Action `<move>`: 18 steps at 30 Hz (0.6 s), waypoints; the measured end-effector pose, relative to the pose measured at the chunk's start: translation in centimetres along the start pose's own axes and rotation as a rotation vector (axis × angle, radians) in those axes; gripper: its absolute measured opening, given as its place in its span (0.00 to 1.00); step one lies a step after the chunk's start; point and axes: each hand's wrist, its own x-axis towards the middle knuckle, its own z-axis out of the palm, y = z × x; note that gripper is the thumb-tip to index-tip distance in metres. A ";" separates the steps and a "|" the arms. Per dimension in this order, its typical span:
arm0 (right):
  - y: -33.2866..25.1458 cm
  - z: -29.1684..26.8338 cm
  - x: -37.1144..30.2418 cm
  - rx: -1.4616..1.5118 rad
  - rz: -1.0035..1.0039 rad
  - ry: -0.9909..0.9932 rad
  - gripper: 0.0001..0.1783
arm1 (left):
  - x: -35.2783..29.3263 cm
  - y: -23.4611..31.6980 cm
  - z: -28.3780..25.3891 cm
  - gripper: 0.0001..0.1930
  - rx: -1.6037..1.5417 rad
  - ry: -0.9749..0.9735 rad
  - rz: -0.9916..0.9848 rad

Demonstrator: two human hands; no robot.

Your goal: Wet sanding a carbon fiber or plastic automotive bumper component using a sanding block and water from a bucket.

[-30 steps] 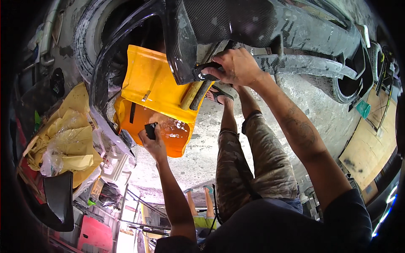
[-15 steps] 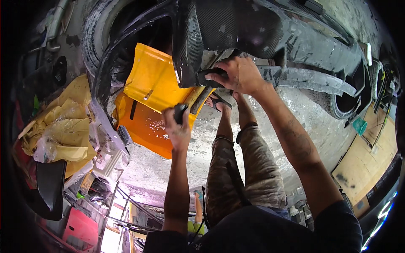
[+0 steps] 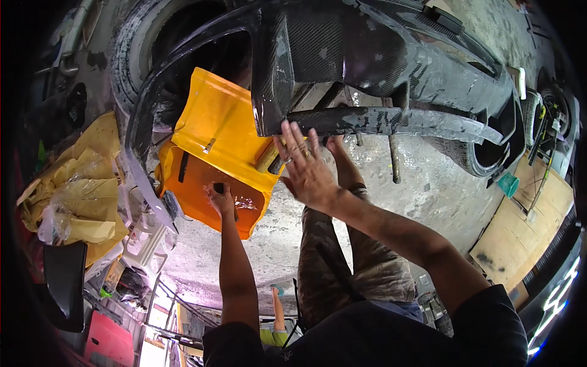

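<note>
A dark bumper (image 3: 342, 55) with a carbon-weave pattern and grey, wet-looking smears stretches across the top. My right hand (image 3: 309, 177) is open, fingers extended, with its fingertips at the near edge of the bumper's lower lip (image 3: 361, 120). To the left sits a yellow cut-open plastic container (image 3: 220, 113), its orange lower part (image 3: 202, 177) holding what looks like water with bubbles. My left hand (image 3: 221, 199) is low at this orange part, closed around a small black block (image 3: 218, 188). Whether the block touches the water I cannot tell.
A tyre (image 3: 131, 61) lies behind the container, and another tyre (image 3: 471, 156) is under the bumper's right end. Crumpled brown paper (image 3: 85, 177) and a white plastic stool (image 3: 143, 251) are at left. A green cup (image 3: 507, 183) stands near a wooden board (image 3: 526, 220) at right.
My left hand has moved down and left with the black block, into the container's orange part. My right hand has gone from gripping the bumper's lip to lying open, lower and further left.
</note>
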 end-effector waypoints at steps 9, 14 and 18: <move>5.6 -3.1 -1.6 0.228 -0.047 0.373 0.31 | -3.7 9.0 -5.0 0.21 -0.254 -0.350 -0.145; 11.8 -8.1 1.4 0.232 0.291 0.298 0.18 | -2.0 22.2 -10.8 0.19 -0.618 -0.108 0.147; 12.2 -6.6 2.4 -0.052 0.233 0.236 0.31 | 1.3 31.1 -8.8 0.17 -0.773 0.082 0.562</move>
